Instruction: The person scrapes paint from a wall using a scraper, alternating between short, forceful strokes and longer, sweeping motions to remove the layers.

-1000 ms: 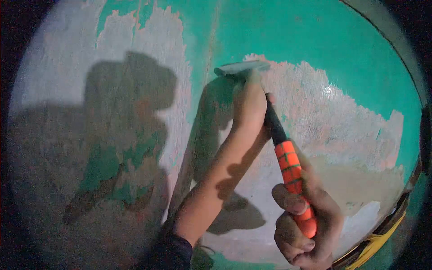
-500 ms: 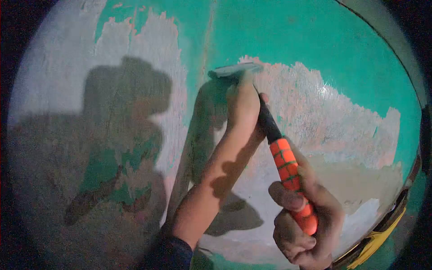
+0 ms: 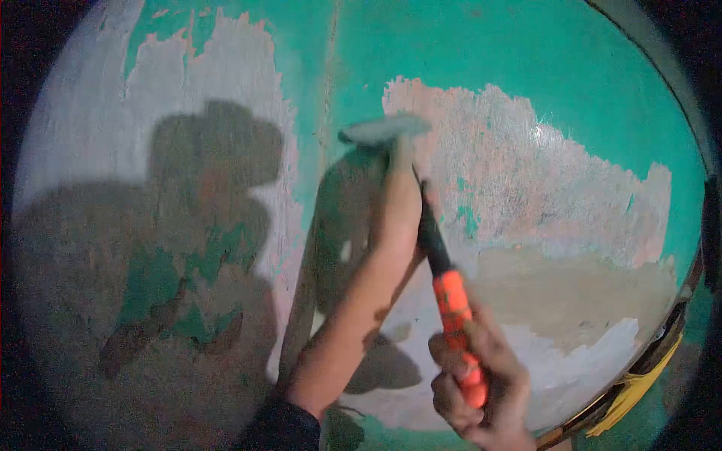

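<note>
A long-handled scraper [image 3: 452, 297] stands slanted against the wall, its orange grip toward me and its black shaft running up to a wide, motion-blurred head. My right hand [image 3: 485, 376] is wrapped around the orange grip. Higher up, my left hand [image 3: 400, 199] is closed around the tool just below the head; its fingers are mostly hidden behind the hand's back. The head lies at the left edge of a scraped pinkish-white patch [image 3: 519, 165], beside green paint [image 3: 466, 45] that is still on the wall.
Another large scraped area [image 3: 226, 68] is on the left, with green remnants and my shadow across it. A vertical seam [image 3: 329, 68] runs between the two. At lower right, a dark curved edge borders the wall, with a yellow thing [image 3: 635, 387] beside it.
The scraper and both hands have moved down along the wall, the right hand also to the left. More bare surface shows above the scraper head. The view has shifted slightly.
</note>
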The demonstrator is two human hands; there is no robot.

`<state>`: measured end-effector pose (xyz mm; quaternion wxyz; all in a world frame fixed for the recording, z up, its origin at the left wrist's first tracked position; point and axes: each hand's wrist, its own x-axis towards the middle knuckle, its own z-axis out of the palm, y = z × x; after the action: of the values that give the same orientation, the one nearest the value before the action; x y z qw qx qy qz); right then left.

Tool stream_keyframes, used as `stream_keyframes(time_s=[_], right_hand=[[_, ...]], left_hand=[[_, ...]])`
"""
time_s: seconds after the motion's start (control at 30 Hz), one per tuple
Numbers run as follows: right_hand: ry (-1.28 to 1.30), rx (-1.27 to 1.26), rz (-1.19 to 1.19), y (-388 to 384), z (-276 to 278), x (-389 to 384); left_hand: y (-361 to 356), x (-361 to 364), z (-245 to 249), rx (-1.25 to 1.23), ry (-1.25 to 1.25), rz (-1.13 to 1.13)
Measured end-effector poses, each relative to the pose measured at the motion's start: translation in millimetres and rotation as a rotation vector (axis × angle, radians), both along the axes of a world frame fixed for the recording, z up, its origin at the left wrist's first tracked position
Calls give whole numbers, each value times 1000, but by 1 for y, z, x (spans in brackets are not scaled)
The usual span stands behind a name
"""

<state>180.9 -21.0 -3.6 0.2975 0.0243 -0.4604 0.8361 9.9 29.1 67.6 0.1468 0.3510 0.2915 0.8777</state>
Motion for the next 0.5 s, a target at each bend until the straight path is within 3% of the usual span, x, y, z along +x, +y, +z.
stream_keyframes(time_s=[0.07, 0.17, 0.3, 0.43, 0.5], right_hand=[[11, 99, -53, 5, -23, 4], [-113, 31, -54, 15, -53, 1], [-142, -2, -102, 36, -103, -1], [-302, 158, -199, 35, -126, 4], [-265, 266, -275, 34, -137, -1]], left_hand=[[9, -1, -27, -24, -78, -105], [4, 9, -52, -114, -106, -144], [14, 6, -91, -216, -89, -30], [14, 2, -128, -246, -108, -14], [15, 1, -135, -239, -92, 21]])
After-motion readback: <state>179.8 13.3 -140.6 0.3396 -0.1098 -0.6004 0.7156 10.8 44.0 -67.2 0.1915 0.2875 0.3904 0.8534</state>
